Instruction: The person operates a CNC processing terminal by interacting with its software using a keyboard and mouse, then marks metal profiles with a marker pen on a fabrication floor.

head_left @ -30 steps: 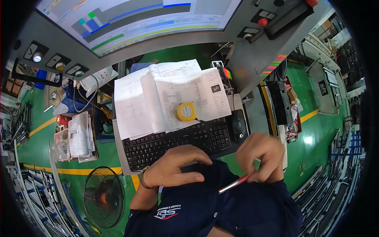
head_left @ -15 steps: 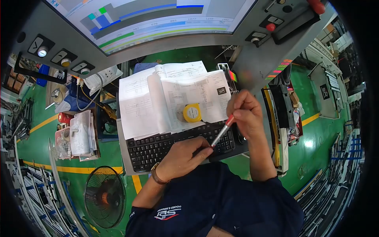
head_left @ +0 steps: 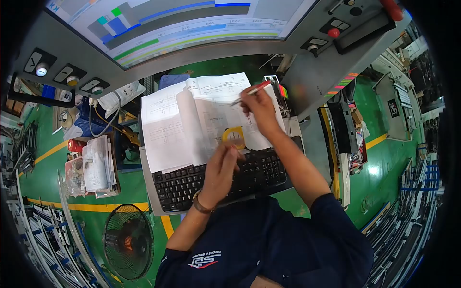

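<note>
Printed drawing sheets lie open over the upper part of a black keyboard, with a curled page down their middle. On the right-hand sheet rests a yellow tape measure. My right hand is closed on a red and silver pen above that sheet, the pen's tip pointing left. Just below the tape measure, my left hand hovers over the keyboard; its fingertips are smeared by motion, so what they do is unclear.
A large screen stands in front, in a grey panel with knobs. Papers and plastic bags lie on a stand at the left, above a black fan. Racks of metal profiles fill the lower right.
My right hand has moved up and left with the pen, onto the upper part of the sheet. My left hand has come off the pen's other end and turned upward, toward the tape measure.
</note>
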